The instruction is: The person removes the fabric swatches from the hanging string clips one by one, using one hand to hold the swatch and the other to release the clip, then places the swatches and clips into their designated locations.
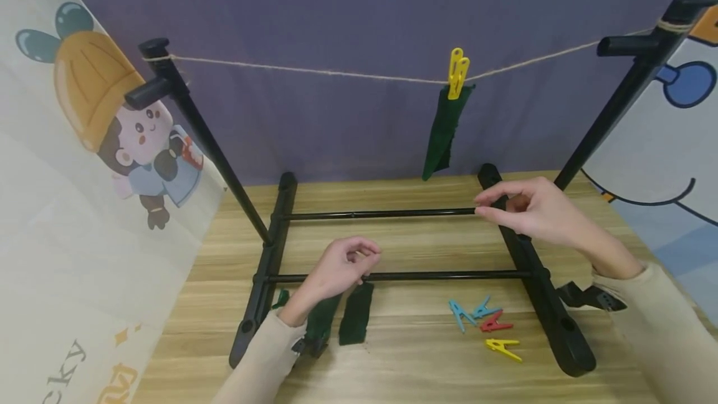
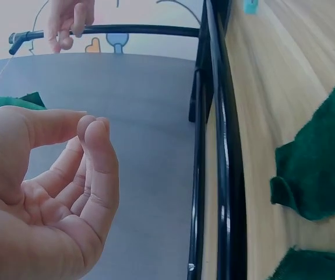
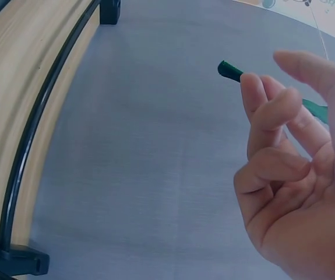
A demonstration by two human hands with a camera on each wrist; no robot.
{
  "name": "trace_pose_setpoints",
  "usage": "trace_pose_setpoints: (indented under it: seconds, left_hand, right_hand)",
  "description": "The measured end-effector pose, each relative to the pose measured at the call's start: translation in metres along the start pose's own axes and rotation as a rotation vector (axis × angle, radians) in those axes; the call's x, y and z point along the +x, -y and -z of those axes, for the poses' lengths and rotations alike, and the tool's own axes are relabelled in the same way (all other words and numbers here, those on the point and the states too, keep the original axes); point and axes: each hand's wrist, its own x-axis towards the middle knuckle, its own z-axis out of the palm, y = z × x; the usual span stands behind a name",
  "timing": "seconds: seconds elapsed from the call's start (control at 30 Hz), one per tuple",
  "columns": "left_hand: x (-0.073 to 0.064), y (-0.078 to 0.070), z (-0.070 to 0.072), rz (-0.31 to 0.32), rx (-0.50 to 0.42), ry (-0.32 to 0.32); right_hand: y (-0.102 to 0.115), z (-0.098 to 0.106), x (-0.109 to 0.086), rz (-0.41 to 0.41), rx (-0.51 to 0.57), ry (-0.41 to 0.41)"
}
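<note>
My left hand point(image 1: 342, 264) hovers near the rack's front crossbar with its fingers loosely curled. In the left wrist view its thumb and fingertips come together with nothing between them. Green cloth strips point(image 1: 356, 313) lie on the table just below it, one partly hidden by the wrist. Over the rack's right foot, my right hand point(image 1: 541, 211) is raised, fingers bent and thumb apart, holding nothing. Up and to its left, a folded green cloth point(image 1: 445, 129) hangs from the string point(image 1: 314, 71) under a yellow clothespin point(image 1: 457, 73).
A black rack stands on the wooden table, the string running between its left post point(image 1: 215, 158) and right post point(image 1: 606, 111). Loose clothespins lie at front right: two blue point(image 1: 460, 313), one red point(image 1: 495, 322), one yellow point(image 1: 503, 348). Behind is a purple-grey backdrop point(image 1: 336, 129).
</note>
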Motion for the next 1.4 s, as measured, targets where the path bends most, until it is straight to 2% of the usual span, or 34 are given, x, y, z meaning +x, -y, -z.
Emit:
trace_pose_setpoints:
  seconds: [0.13,0.43,0.57,0.7,0.83,1.17,1.4]
  left_hand:
    - [0.004,-0.006,0.0,-0.004,0.003,-0.002]
    - [0.013,-0.013,-0.001,-0.02,-0.02,-0.003]
    - [0.016,-0.017,-0.002,-0.023,-0.016,0.001]
    - [0.02,-0.021,-0.002,-0.053,-0.022,-0.002]
    - [0.024,-0.025,0.0,-0.083,-0.027,-0.019]
    - [0.03,-0.04,0.001,-0.1,-0.03,-0.026]
    - [0.035,-0.048,0.002,-0.119,-0.036,-0.029]
  right_hand:
    - [0.004,0.002,0.003,-0.051,-0.012,-0.009]
    - [0.015,0.009,0.011,-0.028,-0.029,-0.062]
    - [0.021,0.014,0.014,-0.086,-0.016,-0.085]
    - [0.025,0.017,0.016,-0.129,-0.009,-0.114]
    - [0.029,0.019,0.02,-0.1,0.002,-0.142]
    - [0.038,0.019,0.028,-0.048,0.017,-0.217]
    - [0.041,0.021,0.031,0.035,0.013,-0.268]
